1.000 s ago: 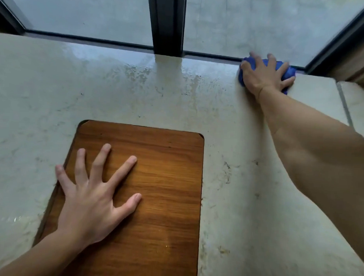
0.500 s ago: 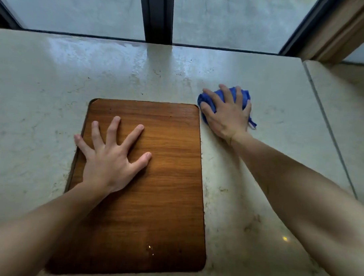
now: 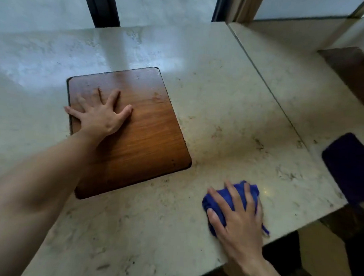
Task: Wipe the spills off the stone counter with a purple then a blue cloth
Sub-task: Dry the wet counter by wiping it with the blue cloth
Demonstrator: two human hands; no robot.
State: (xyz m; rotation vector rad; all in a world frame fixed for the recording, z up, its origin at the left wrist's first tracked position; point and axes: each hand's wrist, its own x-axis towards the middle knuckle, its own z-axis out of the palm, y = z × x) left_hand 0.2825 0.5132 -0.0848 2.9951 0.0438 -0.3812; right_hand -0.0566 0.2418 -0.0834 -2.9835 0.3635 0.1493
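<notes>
Head view — mottled stone counter (image 3: 230, 102), inset wooden panel (image 3: 140, 123), window behind.

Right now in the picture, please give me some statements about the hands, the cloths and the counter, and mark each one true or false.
1. The right hand presses the blue cloth onto the stone counter. True.
2. The left hand holds the purple cloth. False: it lies flat, fingers spread, on the wooden panel.
3. The blue cloth lies at the window. False: it is near the counter's front edge.
4. The purple cloth lies untouched at the right. True.
</notes>
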